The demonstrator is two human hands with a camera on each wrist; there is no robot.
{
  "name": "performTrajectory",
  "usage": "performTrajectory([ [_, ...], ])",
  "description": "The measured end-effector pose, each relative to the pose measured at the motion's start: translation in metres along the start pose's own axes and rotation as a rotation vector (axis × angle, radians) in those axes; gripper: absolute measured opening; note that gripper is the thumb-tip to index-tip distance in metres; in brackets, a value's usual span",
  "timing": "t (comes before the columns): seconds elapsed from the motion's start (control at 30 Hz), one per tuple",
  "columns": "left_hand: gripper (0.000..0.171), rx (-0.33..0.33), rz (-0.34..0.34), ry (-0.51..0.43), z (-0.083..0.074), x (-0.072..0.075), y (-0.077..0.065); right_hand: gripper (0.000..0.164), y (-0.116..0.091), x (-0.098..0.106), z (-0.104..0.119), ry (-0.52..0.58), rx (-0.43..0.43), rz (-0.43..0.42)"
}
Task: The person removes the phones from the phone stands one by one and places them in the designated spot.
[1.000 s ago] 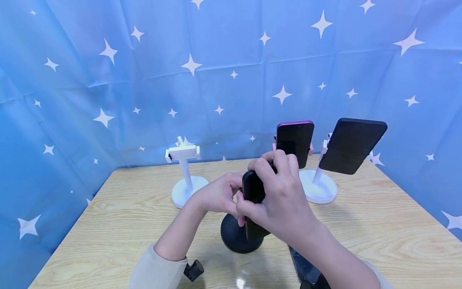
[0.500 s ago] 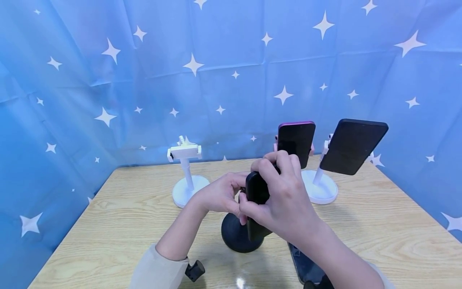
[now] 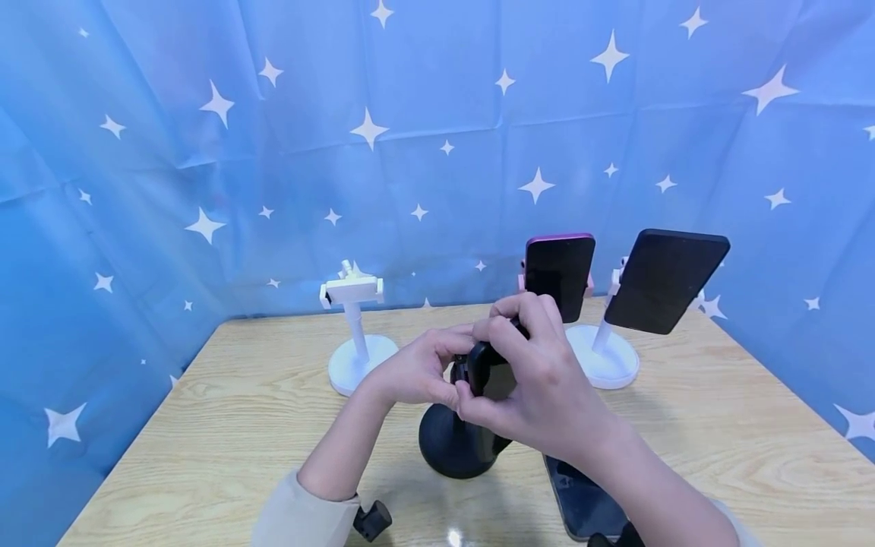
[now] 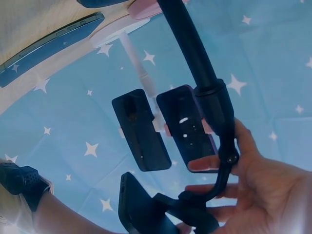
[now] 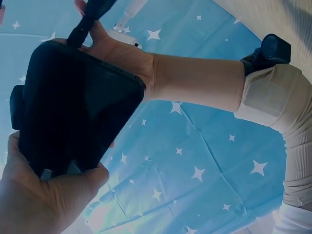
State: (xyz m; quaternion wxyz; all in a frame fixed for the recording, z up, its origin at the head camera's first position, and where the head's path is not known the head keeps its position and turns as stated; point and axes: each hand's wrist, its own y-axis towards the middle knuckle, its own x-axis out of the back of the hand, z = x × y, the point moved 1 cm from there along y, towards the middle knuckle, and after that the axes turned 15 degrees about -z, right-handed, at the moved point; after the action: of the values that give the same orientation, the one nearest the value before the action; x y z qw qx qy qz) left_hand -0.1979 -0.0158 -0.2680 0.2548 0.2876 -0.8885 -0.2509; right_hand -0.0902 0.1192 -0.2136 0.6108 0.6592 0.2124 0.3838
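Observation:
At the table's middle stands a black phone stand (image 3: 451, 448) with a round base. My left hand (image 3: 417, 371) grips the stand's jointed neck (image 4: 226, 156), fingers curled about it in the left wrist view. A black phone (image 5: 83, 107) sits at the stand's clamp (image 4: 195, 209), tilted, its dark face filling much of the right wrist view. My right hand (image 3: 540, 372) holds this phone by its edges, thumb on one side and fingers on the other. From the head view, the hands hide most of the clamp.
A white stand (image 3: 355, 357) without a phone is at the back left. Behind my right hand, a pink-edged phone (image 3: 559, 273) and a larger black phone (image 3: 666, 281) sit on stands. Another phone (image 3: 584, 501) lies flat under my right forearm.
The phone in my right hand has tilted, its top end swinging toward the camera. My left hand keeps its grip on the stand. The head view has shifted slightly.

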Motion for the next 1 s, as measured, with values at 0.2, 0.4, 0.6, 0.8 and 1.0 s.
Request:
performTrajectory([
  [0.2, 0.05, -0.062, -0.025, 0.13, 0.001, -0.003, -0.005, 0.024, -0.002, 0.002, -0.003, 0.063, 0.028, 0.016],
  [0.4, 0.052, -0.089, -0.065, 0.201, 0.0, -0.009, -0.012, 0.027, -0.001, 0.003, -0.002, 0.114, 0.081, -0.012],
  [0.6, 0.043, -0.148, -0.243, 0.286, 0.002, -0.021, -0.018, 0.024, 0.001, 0.004, -0.001, 0.166, 0.135, -0.05],
  [0.8, 0.049, -0.197, -0.434, 0.364, 0.007, -0.033, -0.018, 0.024, 0.004, 0.005, 0.002, 0.166, 0.168, -0.067],
  [1.0, 0.041, -0.226, -0.469, 0.301, 0.011, -0.037, -0.019, 0.023, -0.018, 0.004, -0.015, 0.179, 0.158, -0.081],
])
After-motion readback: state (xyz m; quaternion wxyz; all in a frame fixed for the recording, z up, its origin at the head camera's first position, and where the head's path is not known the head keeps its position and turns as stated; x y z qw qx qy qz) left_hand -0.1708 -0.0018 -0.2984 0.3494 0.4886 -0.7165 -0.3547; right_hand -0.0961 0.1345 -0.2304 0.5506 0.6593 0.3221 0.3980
